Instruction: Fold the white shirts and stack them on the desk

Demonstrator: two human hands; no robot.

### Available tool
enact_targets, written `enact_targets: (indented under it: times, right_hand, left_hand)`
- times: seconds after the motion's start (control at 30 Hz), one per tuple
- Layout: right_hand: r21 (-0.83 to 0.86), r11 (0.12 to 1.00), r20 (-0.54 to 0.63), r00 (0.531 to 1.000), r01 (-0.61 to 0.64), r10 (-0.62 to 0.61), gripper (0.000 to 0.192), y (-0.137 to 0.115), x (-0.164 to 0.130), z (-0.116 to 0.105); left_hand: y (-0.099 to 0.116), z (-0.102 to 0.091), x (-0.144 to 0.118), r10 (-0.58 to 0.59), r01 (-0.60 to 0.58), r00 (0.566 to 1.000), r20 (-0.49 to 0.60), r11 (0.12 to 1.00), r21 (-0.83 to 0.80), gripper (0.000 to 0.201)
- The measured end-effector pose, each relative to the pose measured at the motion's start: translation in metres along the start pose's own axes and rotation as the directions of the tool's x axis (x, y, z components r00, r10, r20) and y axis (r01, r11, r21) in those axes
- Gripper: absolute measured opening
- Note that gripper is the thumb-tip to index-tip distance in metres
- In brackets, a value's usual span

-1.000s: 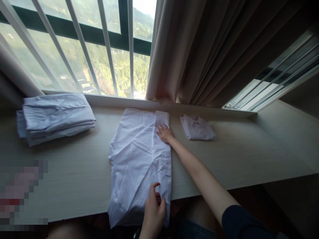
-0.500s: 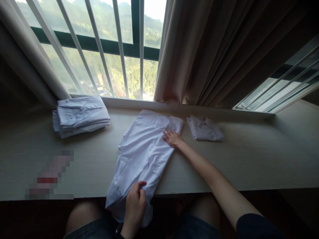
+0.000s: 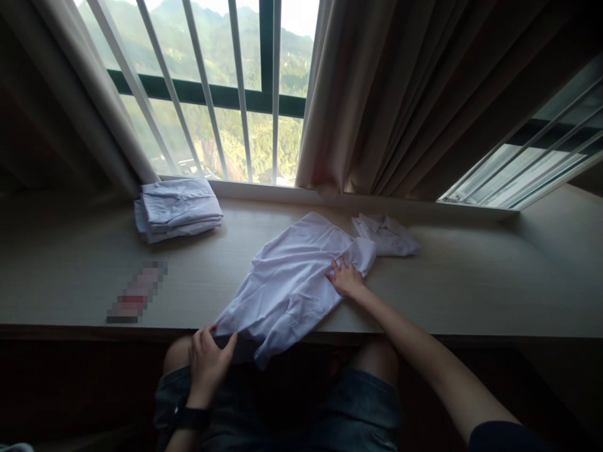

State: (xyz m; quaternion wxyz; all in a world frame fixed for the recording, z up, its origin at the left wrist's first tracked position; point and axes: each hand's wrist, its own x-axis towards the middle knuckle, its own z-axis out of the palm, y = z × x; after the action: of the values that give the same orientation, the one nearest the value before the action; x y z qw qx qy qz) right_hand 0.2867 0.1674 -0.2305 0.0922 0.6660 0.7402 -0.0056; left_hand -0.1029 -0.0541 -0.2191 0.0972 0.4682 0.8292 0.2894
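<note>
A white button-up shirt (image 3: 292, 276) lies slanted across the tabletop, wrinkled, its lower end hanging over the front edge. My right hand (image 3: 347, 278) rests on the shirt's upper right part with fingers spread, pressing the cloth. At the lower left corner of the shirt is my left hand (image 3: 207, 361), its fingers curled at the hem and its thumb held apart below them. The cloth partly hides the fingertips, but they appear to grip the hem. Behind my right hand, the shirt's far right end touches or overlaps a small folded shirt (image 3: 393, 237) with its collar showing.
A stack of folded white clothes (image 3: 181, 210) stands at the back left of the table (image 3: 452, 289). A blurred-out pinkish object (image 3: 136, 293) lies nearer the front left. Beyond the table are a barred window (image 3: 211, 94) and long curtains (image 3: 377, 94).
My left hand has gone from the shirt's lower front to its lower left corner. The shirt has slid away from me and rightward, its right end reaching the small folded shirt. My view has shifted.
</note>
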Motion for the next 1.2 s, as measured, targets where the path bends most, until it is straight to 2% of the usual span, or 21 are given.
enact_targets:
  times: [0.03,0.1,0.17,0.23,0.3,0.37,0.47,0.57,0.67,0.77,0.83,0.9,1.03,1.13,1.2]
  right_hand:
    - [0.0,1.0,0.002,1.0,-0.004,0.004,0.079,0.001,-0.005,0.001]
    - [0.0,1.0,-0.004,1.0,-0.009,0.009,0.08,0.003,-0.014,0.0]
    - [-0.007,1.0,-0.048,0.999,0.012,-0.012,0.079,0.005,-0.021,0.001]
    - [-0.019,0.996,-0.114,0.989,0.089,-0.091,0.076,0.009,-0.028,0.004]
    - [-0.014,0.984,-0.152,0.973,0.175,-0.176,0.072,0.014,-0.036,0.01]
    - [0.017,0.978,-0.154,0.967,0.208,-0.203,0.069,0.018,-0.044,0.02]
    - [0.063,0.984,-0.159,0.975,0.166,-0.155,0.064,0.021,-0.059,0.033]
    - [0.091,0.993,-0.165,0.985,0.072,-0.056,0.062,0.015,-0.075,0.039]
    - [0.128,0.988,-0.167,0.98,-0.091,0.112,0.063,0.0,-0.093,0.041]
    - [0.159,0.955,-0.235,0.929,-0.252,0.284,0.064,-0.023,-0.108,0.04]
    - [0.184,0.933,-0.275,0.896,-0.308,0.35,0.066,-0.037,-0.115,0.037]
    - [0.206,0.923,-0.275,0.886,-0.324,0.373,0.066,-0.044,-0.117,0.032]
    - [0.231,0.947,-0.248,0.927,-0.226,0.281,0.062,-0.029,-0.111,0.019]
    - [0.179,0.977,-0.307,0.937,-0.114,0.166,0.056,-0.003,-0.101,0.019]
    - [0.118,0.989,-0.324,0.938,-0.088,0.122,0.056,0.012,-0.094,0.024]
  left_hand:
    - [-0.002,0.0,-0.002,0.024,-0.025,1.0,0.006,0.997,0.07,0.057]
    - [-0.001,-0.003,0.001,0.011,-0.025,0.994,0.108,0.992,0.126,0.055]
    - [0.003,-0.011,0.011,-0.034,0.0,0.958,0.283,0.993,0.119,0.043]
    - [0.006,-0.022,0.027,-0.017,-0.034,0.913,0.408,0.992,0.118,0.027]
    - [0.007,-0.034,0.044,0.04,-0.094,0.9,0.434,0.99,0.102,0.026]
    - [0.009,-0.045,0.062,0.107,-0.118,0.886,0.451,0.993,-0.003,0.032]
    - [0.018,-0.059,0.093,0.201,-0.121,0.833,0.516,0.975,-0.185,0.044]
    - [0.041,-0.062,0.133,0.277,-0.172,0.789,0.549,0.956,-0.237,0.049]
    - [0.074,-0.054,0.183,0.345,-0.302,0.767,0.541,0.938,-0.17,0.042]
    - [0.113,-0.039,0.23,0.382,-0.495,0.757,0.529,0.865,0.084,0.035]
    - [0.136,-0.028,0.253,0.395,-0.562,0.759,0.518,0.799,0.215,0.038]
    - [0.153,-0.017,0.268,0.396,-0.579,0.763,0.511,0.771,0.267,0.043]
    - [0.161,0.006,0.275,0.352,-0.549,0.799,0.487,0.756,0.355,0.038]
    - [0.148,0.023,0.26,0.325,-0.507,0.84,0.435,0.756,0.413,0.053]
    - [0.133,0.033,0.243,0.351,-0.518,0.837,0.421,0.756,0.4,0.061]
